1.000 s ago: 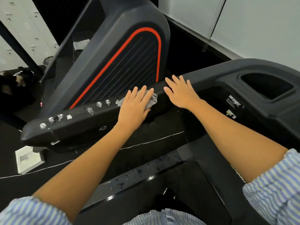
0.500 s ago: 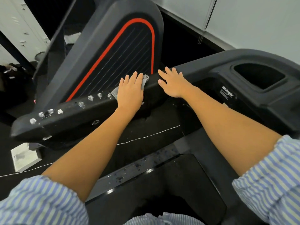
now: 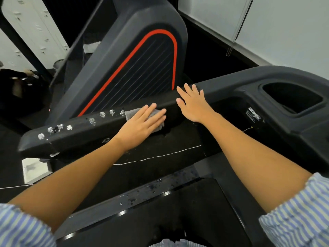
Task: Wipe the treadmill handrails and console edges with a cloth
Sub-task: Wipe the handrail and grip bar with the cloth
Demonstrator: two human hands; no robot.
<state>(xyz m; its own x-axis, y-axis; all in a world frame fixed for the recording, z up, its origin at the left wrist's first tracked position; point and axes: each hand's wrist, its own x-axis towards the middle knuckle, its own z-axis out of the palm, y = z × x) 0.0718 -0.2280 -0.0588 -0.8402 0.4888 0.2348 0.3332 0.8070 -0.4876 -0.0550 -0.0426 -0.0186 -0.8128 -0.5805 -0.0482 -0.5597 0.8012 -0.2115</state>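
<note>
1. Head view, looking down at a dark treadmill handrail (image 3: 85,132) running from lower left up toward the console (image 3: 267,93) on the right.
2. Left hand (image 3: 142,124) lying flat, fingers stretched and open, pressing a grey cloth (image 3: 131,113) onto the top of the handrail; not closed around it, only holding it down with the palm.
3. Cloth mostly hidden under the palm, only one corner showing at the far side and a bit below the fingertips.
4. Right hand (image 3: 193,104) also flat and open, resting empty on the handrail just beside the left hand, near where the rail meets the console.
5. Foam blobs (image 3: 92,120) sitting in a row on the rail top, from the cloth edge to the rail's left end.
6. Behind the rail, an upright dark panel with red outline (image 3: 142,68).
7. Deep cup pocket (image 3: 292,97) in the console at the right, a brand label (image 3: 254,115) just left of it.
8. Wet droplets on the glossy side strip (image 3: 151,191) below the arms.
9. White lockers (image 3: 35,31) far left, a white box (image 3: 34,169) on the floor under the rail end, striped sleeves (image 3: 299,214) at the bottom corners.
</note>
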